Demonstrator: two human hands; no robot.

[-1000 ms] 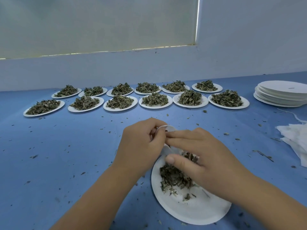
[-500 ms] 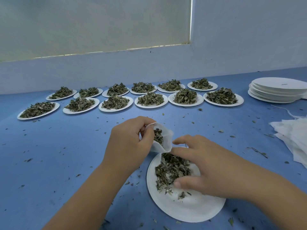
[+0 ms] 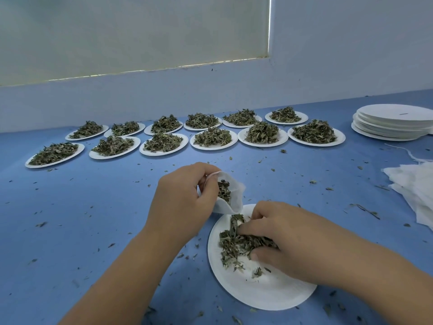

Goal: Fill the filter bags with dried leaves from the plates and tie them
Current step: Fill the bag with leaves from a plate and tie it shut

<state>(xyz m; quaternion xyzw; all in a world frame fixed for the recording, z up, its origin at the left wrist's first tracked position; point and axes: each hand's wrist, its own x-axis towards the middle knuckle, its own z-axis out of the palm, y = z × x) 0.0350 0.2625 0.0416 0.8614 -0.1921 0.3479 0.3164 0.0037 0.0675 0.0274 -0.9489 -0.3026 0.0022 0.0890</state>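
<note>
From the head view, your left hand (image 3: 180, 202) pinches the seemingly limp, light filter bag (image 3: 237, 198) by its open rim just over the near plate (image 3: 257, 292), while your right hand (image 3: 288, 240) curls around brittle-looking dried leaves (image 3: 232, 245) that will likely crumble and scatter.

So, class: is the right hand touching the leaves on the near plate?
Touching. The head view shows the right hand with fingers dug into the leaves on the plate.

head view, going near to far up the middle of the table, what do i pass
near plate with dried leaves → filter bag → front row of filled plates → back row of filled plates → wall
</note>
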